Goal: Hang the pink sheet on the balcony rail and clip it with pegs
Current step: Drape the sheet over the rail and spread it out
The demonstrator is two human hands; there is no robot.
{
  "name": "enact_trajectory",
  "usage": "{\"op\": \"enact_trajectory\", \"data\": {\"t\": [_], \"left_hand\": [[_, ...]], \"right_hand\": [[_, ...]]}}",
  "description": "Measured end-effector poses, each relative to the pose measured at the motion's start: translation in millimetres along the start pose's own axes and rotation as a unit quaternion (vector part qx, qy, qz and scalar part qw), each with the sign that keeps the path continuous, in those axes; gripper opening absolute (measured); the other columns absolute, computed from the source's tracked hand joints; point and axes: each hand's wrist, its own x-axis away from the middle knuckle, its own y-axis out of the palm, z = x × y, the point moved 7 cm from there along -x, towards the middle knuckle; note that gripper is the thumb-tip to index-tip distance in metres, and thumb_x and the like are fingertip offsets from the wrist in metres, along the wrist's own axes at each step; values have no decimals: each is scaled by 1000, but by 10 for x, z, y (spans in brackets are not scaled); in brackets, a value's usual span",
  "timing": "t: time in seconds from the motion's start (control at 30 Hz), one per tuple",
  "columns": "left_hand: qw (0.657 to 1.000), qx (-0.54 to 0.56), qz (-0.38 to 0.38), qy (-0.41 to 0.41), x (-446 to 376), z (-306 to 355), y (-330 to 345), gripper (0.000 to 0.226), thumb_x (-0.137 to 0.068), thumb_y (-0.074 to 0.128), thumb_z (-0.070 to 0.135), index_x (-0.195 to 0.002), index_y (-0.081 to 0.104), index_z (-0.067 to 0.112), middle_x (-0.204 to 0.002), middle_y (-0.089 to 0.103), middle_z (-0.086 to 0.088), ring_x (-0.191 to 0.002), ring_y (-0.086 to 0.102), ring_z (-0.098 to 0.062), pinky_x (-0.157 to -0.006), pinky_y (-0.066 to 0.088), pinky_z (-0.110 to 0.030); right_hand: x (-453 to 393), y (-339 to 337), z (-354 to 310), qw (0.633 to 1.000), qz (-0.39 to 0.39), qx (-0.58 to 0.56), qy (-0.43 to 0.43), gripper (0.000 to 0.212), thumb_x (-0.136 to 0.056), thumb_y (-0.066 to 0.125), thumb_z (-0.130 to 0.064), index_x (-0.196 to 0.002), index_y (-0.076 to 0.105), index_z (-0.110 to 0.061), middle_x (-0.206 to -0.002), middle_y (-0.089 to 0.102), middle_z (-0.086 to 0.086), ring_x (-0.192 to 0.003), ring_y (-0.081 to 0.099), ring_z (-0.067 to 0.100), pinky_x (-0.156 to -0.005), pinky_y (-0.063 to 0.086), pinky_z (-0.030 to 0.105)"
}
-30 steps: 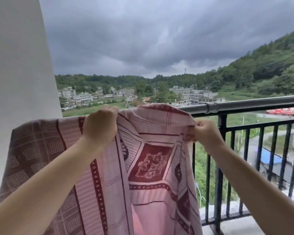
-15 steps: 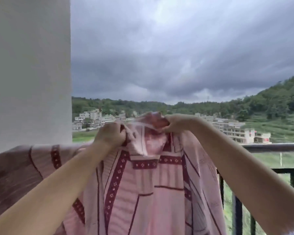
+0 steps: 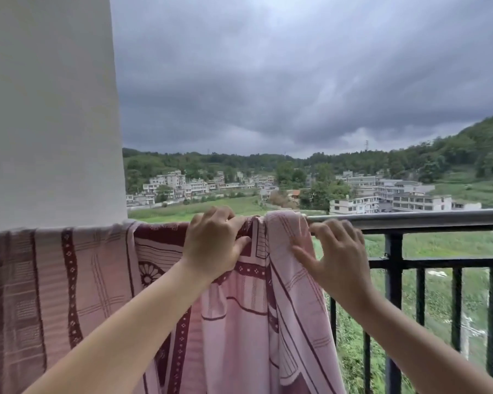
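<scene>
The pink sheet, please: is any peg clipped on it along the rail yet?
No, the pink sheet drapes over the rail with no peg visible on it.

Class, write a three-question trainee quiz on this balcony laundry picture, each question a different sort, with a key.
1. True or false: the pink and maroon patterned sheet is draped over the grey metal balcony rail.
2. Which hand grips a bunched fold of the sheet at the rail? A) left hand B) right hand
3. Fill in: no ___ are visible on the sheet.

Key: 1 true; 2 A (the right hand's spread fingers lie on the sheet's edge); 3 pegs.
</scene>
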Motion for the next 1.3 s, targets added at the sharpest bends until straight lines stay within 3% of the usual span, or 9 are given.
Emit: {"op": "enact_trajectory", "data": {"t": [0.17,0.3,0.5,0.63,0.73,0.83,0.9,1.0,1.3], "left_hand": [[1000,-4,6,19,-57,-18,47,12,-62,79,1,-61,67,5,-54,62,-4,-40,58,-18,-39,54,-29],[996,86,10,5,-114,-67,78,13,-85,56,-1,-82,68,0,-76,67,-14,-58,64,-28,-54,58,-36],[976,192,86,-62,-246,29,-146,27,-91,43,-2,-115,56,-2,-118,55,-27,-83,55,-25,-67,42,-15],[966,218,110,-90,-563,3,-241,31,-90,38,-7,-118,49,2,-120,45,-21,-86,34,-12,-82,32,-9],[976,197,39,-81,-904,-16,-55,29,-93,44,15,-116,46,-3,-128,36,-15,-95,43,-21,-94,45,-27],[972,122,-182,-79,-1012,8,418,38,-92,44,27,-114,53,-2,-133,44,-20,-115,47,-32,-99,38,-34],[951,129,-270,-77,-889,109,560,37,-93,43,25,-105,59,-5,-118,58,-24,-100,55,-29,-82,42,-32],[968,159,-181,-67,-823,253,440,32,-93,45,23,-98,64,-3,-104,66,-20,-94,60,-29,-82,47,-35],[997,69,34,12,-405,1072,336,43,-76,44,38,-91,69,6,-91,73,-10,-83,68,-32,-75,55,-41]], "right_hand": [[854,662,202,867,-338,-213,299,24,-80,62,-33,-62,57,-19,-69,66,3,-60,59,18,-62,57,40],[888,490,374,777,-321,-332,427,24,-84,57,-12,-64,60,0,-59,58,6,-37,43,7,-36,40,18],[-202,-630,690,947,-71,-118,289,13,-75,50,6,-65,59,8,-59,57,15,-54,49,22,-43,42,15],[-1102,-848,570,986,-41,21,159,31,-80,52,2,-110,48,7,-91,59,23,-85,56,32,-53,32,4],[-1568,-437,696,984,-145,42,91,62,-84,50,-8,-135,17,8,-130,42,29,-122,39,37,-100,38,35],[-1555,80,921,937,-313,99,116,68,-90,43,-16,-140,0,3,-132,44,25,-122,43,33,-100,37,35],[-1233,344,898,890,-439,82,97,63,-89,48,-23,-140,15,-5,-131,49,17,-118,47,29,-94,39,29],[-768,460,866,849,-523,17,71,36,-92,44,-29,-113,54,-1,-120,57,14,-108,52,26,-82,40,28],[-203,-577,1091,995,-21,-93,6,26,-77,56,-28,-77,69,-6,-75,72,8,-71,65,23,-71,55,35]]}}
